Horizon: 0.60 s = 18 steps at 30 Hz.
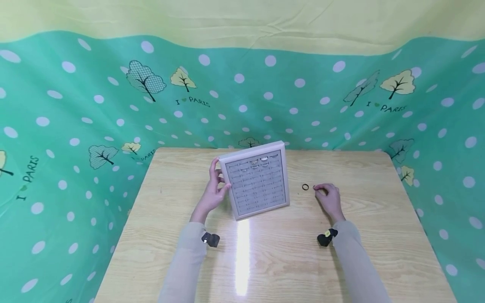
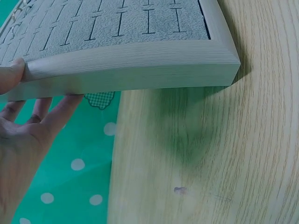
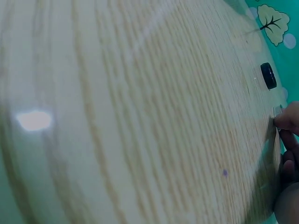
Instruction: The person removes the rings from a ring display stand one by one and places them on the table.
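A ring display tray (image 1: 251,150) with a pale wooden frame and grey slotted insert stands tilted on the table, facing me. My left hand (image 1: 212,194) grips its left side, the thumb on the front of the frame and the fingers behind. Several silver rings (image 1: 264,159) sit in the upper slots; the lower rows hold none. To the right of the tray, my right hand (image 1: 330,201) pinches a small ring (image 3: 277,111) between thumb and fingertip, close over the tabletop. Just left of those fingertips lies a black ring (image 3: 268,76), apart from them.
The light wooden table (image 1: 379,235) reflects a bright strip of light in front of the tray. Behind and at both sides hangs a green curtain (image 1: 295,97) with white dots and printed trees. A dark wrist camera (image 1: 210,240) sits at the left sleeve.
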Motion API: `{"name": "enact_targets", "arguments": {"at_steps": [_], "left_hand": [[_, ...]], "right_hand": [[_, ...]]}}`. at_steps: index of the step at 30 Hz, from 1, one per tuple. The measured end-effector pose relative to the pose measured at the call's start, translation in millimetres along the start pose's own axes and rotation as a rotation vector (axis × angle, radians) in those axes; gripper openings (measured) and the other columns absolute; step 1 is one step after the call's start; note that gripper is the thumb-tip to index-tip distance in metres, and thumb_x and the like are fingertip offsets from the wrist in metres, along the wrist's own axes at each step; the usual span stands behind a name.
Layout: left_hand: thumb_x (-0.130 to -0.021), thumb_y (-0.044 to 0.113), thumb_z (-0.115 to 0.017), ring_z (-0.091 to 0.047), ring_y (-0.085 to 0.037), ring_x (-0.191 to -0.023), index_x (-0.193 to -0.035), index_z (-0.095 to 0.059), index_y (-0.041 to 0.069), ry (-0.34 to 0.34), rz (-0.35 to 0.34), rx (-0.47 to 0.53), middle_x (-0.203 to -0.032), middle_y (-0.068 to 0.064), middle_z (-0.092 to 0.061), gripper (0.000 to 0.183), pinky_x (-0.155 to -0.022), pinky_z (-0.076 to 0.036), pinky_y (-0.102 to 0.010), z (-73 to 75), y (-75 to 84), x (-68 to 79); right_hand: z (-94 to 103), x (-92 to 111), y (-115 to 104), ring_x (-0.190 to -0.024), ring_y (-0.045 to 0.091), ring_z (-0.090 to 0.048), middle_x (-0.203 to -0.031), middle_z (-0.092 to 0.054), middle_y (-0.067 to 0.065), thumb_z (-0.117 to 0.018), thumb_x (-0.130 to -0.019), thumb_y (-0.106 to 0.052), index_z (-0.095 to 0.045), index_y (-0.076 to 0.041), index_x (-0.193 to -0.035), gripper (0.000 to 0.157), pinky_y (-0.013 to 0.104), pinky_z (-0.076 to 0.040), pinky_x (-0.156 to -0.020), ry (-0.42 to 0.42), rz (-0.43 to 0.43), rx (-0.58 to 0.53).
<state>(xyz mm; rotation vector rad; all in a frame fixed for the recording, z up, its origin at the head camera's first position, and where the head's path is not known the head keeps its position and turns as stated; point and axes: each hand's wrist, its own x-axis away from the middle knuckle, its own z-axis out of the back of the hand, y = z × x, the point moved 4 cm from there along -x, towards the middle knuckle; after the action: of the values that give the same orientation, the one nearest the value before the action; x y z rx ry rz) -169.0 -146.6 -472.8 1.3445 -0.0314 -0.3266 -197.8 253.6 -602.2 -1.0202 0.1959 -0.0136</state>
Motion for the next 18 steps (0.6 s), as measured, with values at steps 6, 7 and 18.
{"name": "enact_targets", "arguments": {"at_steps": [6,7,18], "left_hand": [[-0.088,-0.017,-0.051,-0.053,-0.043,-0.108,-0.152,0.008,0.013,-0.010,-0.006,0.021,-0.129,-0.028,-0.041,0.093,-0.086,-0.054,-0.045,-1.7,-2.7,-1.9],[-0.088,-0.017,-0.051,-0.053,-0.044,-0.110,-0.152,0.008,0.014,-0.010,-0.002,0.024,-0.129,-0.028,-0.040,0.093,-0.087,-0.054,-0.044,-1.8,-3.2,-1.7],[-0.090,-0.016,-0.052,-0.055,-0.048,-0.109,-0.152,0.009,0.016,-0.017,-0.010,0.008,-0.129,-0.031,-0.040,0.093,-0.087,-0.054,-0.045,-1.2,-2.4,0.8]], "right_hand": [[3.8,0.2,-1.4,-0.106,0.035,-0.048,-0.105,-0.060,0.025,-0.061,-0.086,0.007,-0.066,0.009,-0.098,0.013,0.041,-0.036,-0.094,0.000,-0.048,-0.036],[4.1,0.3,-2.0,-0.106,0.034,-0.048,-0.106,-0.059,0.025,-0.061,-0.087,0.006,-0.066,0.009,-0.099,0.013,0.039,-0.037,-0.093,0.001,-0.056,-0.043],[4.7,0.3,-20.2,-0.103,0.031,-0.047,-0.108,-0.058,0.023,-0.062,-0.090,-0.001,-0.065,0.006,-0.102,0.015,0.038,-0.039,-0.084,0.025,-0.081,-0.076]]}}
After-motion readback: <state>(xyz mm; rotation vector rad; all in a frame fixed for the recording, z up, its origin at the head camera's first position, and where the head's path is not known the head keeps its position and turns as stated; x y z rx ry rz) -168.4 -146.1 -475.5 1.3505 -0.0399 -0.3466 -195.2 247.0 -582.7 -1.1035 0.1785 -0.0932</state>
